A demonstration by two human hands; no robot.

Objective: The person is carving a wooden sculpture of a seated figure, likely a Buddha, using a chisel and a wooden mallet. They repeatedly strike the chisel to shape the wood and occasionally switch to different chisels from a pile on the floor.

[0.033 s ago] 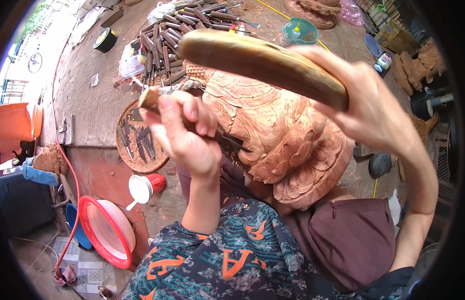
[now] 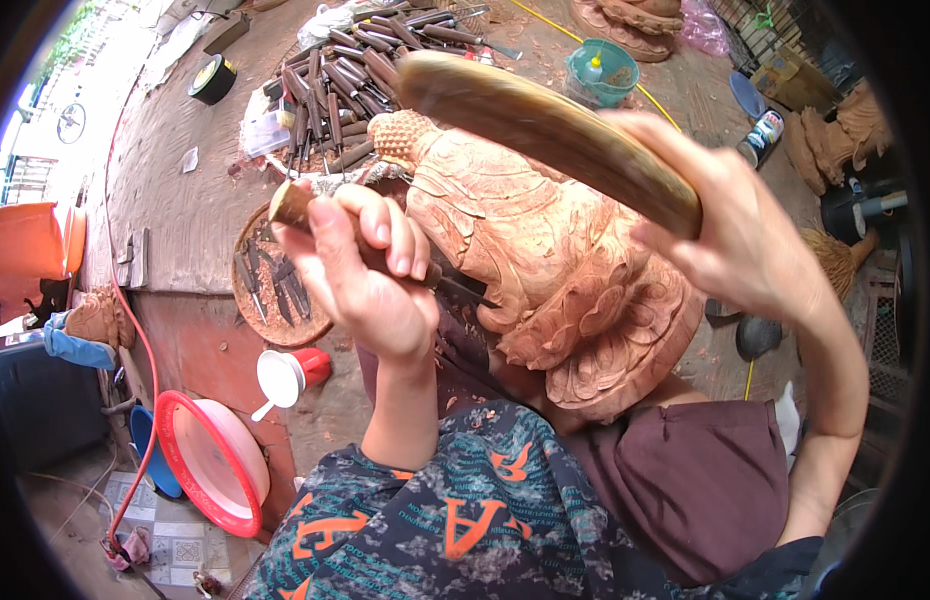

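Observation:
My left hand is closed around the wooden handle of a carving chisel. The narrow metal blade runs to the right, its tip at the lower left edge of a reddish wood carving. Draped folds, petal shapes and a knobbed round head show on this carving, which lies slanted at my lap. In my right hand is a thick, flat wooden mallet, gripped at its right end. It hangs in the air above the carving, slightly blurred, apart from the chisel, and covers part of the carved surface.
A heap of dark-handled chisels lies beyond the carving. To the left are a round tray of blades and shavings, a red-and-white cup and a red-rimmed basin. A teal bucket stands at the far right.
The mallet has shifted a little to the right, with my right hand, uncovering more of the carving's knobbed head. My left hand and the chisel have moved slightly left.

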